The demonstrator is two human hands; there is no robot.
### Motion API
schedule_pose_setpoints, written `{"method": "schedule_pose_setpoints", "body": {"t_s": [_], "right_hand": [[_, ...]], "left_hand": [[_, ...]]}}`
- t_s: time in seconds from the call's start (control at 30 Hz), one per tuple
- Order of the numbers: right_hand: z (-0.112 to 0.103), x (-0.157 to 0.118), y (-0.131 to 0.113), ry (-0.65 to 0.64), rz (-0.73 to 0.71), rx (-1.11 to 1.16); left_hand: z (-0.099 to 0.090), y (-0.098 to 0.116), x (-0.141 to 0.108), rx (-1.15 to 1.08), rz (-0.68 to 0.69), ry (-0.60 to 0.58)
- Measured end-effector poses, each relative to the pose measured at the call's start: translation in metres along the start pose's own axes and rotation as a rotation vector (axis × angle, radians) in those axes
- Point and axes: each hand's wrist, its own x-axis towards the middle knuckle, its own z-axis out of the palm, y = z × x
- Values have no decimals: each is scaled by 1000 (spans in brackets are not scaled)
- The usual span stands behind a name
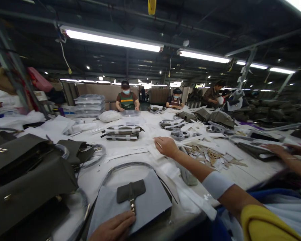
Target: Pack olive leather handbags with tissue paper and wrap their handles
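Observation:
My left hand (114,226) rests with its fingers laid flat on a dark olive handbag (165,211) in front of me. A grey-white protective sheet (150,197) covers the bag's front. On top of the sheet lies a dark leather tab (131,190) with a metal clasp (132,205), touched by my fingertips. The wrapped handle (120,166) arches beyond the bag. My right hand (167,146) reaches across the table, its fingers bent together at a pile of white paper (157,153). What the thumb does there is hidden.
Several dark handbags (35,167) crowd the left. Wrapped bundles (122,132) lie farther back; paper scraps (210,154) spread right of my arm. Another person's hands (278,150) handle a bag at the right edge. Co-workers (127,99) are across the table (130,152).

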Motion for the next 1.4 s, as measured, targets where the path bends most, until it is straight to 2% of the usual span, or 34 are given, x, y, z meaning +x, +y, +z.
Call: {"method": "schedule_pose_setpoints", "body": {"t_s": [0.1,0.13,0.2,0.27,0.33,0.43,0.57,0.7,0.8,0.93,1.03,1.27,1.4], "right_hand": [[-11,-27,-54,88,-128,185],[-12,-38,-68,72,-184,264],[-8,-60,-88,-62,-330,386],[2,-76,-94,-242,-468,416],[16,-86,-90,-377,-516,386],[31,-84,-80,-445,-510,349],[30,-66,-78,-410,-585,275],[17,-57,-93,-317,-579,333],[15,-68,-111,-254,-557,427],[33,-96,-133,-263,-597,386],[45,-112,-141,-229,-584,339],[43,-107,-147,-190,-611,305],[52,-109,-148,-200,-619,349]], "left_hand": [[-6,11,2,-26,-85,-60],[-8,14,3,-44,-104,-73],[-11,18,4,-82,-128,-91],[-14,20,5,-121,-135,-97],[-16,21,7,-154,-138,-91],[-19,22,8,-178,-145,-86],[-19,22,8,-192,-146,-90],[-20,23,8,-190,-152,-109],[-20,24,6,-160,-167,-129],[-17,25,2,-86,-211,-157],[-15,25,0,-44,-193,-165],[-15,26,0,-41,-182,-154],[-15,26,-1,-8,-174,-160]]}}
